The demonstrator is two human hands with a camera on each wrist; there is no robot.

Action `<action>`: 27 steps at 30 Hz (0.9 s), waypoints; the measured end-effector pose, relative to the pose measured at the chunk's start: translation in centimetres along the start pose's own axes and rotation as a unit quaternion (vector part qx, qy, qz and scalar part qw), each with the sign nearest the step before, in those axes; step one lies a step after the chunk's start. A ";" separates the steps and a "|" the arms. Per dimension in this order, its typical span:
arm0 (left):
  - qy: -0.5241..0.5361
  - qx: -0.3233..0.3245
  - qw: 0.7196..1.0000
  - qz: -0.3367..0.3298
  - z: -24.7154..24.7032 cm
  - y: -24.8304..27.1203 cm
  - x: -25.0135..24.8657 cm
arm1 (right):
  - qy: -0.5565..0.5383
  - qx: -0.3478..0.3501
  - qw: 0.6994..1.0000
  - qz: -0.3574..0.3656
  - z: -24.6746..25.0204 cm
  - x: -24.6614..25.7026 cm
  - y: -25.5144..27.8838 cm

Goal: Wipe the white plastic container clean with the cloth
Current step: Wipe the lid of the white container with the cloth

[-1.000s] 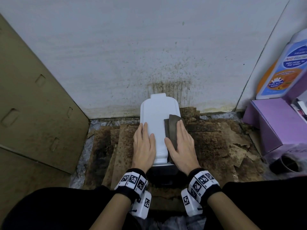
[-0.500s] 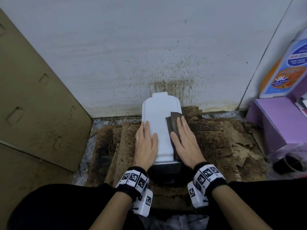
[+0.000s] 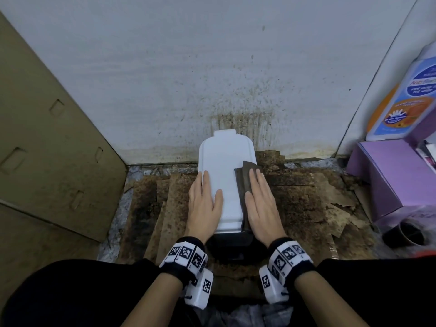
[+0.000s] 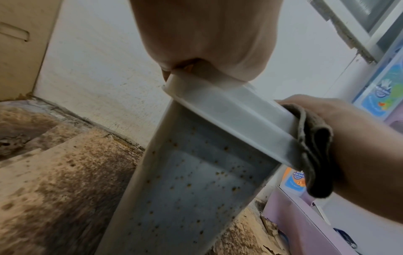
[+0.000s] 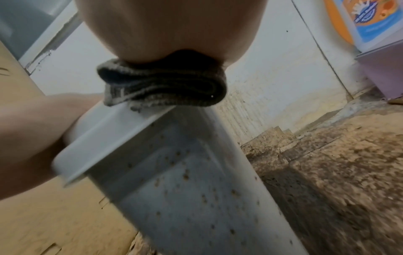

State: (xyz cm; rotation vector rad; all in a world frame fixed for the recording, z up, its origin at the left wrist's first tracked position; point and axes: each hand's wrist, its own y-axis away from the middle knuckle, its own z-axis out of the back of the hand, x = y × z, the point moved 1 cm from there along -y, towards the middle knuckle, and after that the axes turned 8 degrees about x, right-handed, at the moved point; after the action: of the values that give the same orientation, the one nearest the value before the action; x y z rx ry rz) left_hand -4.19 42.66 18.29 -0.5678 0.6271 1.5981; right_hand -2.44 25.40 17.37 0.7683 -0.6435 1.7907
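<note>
A: Largest first. Stained white wall [image 3: 165,79] straight ahead; a cardboard panel [image 3: 47,149] hems in the left, a purple box [image 3: 389,175] the right. Spotted cardboard floor [image 3: 306,204] lies open on both sides.

B: And the white plastic container [image 3: 221,175]?

A: Standing centre, its far end just at the wall, its near edge towards the knees. Left hand [image 3: 204,204] flat on its left rim, fingers straight and together. Right hand [image 3: 262,204] flat too, fingers straight and close, pressing the folded dark cloth [image 3: 245,185] onto the right edge.

B: Wrist views add anything?

A: Brown specks down the container's side walls [image 4: 196,181], hidden from the head view. The cloth's folded layers [image 5: 165,88] show squeezed under the palm.
</note>
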 end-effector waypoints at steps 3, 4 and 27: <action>0.004 0.007 1.000 0.000 0.1 0.0 0.0 | -0.022 0.058 0.998 -0.006 1.0 -0.2 -1.4; 0.005 0.007 1.000 -0.001 0.1 0.0 0.0 | -0.030 0.075 0.997 -0.008 1.3 -0.3 -1.6; 0.313 -0.004 0.950 0.017 0.7 -0.3 2.2 | 0.295 -0.007 0.955 0.023 -1.3 3.2 0.6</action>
State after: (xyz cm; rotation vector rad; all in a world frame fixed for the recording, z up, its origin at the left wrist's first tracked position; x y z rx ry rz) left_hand -4.19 44.73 17.32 -1.0909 1.1032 1.4440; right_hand -4.11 28.15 18.91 0.1794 -0.2728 1.9273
